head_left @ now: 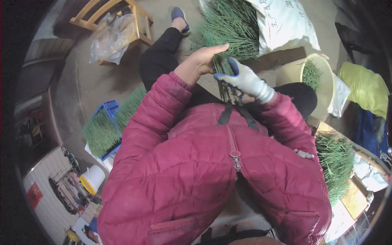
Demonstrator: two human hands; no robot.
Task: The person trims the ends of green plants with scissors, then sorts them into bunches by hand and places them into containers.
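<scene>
- The bare left hand [200,61] curls round a small bundle of green stalks [223,77]; the gloved right hand [245,81] clasps the same bundle just at its 3 o'clock side.
- Largest nearby: one white sack [281,24] spilling stalks at 12 o'clock, one yellow bucket [294,71] at 2 o'clock, one blue crate [107,112] at 9 o'clock.
- Risk, as I judge it: the thin stalks could slip or snap if either grip loosens or twists.
- Count: two hands, one glove, one held bundle.

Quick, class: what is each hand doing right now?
Left hand: bare, fingers curled against the green stalk bundle.
Right hand: gloved, closed on that bundle.
</scene>
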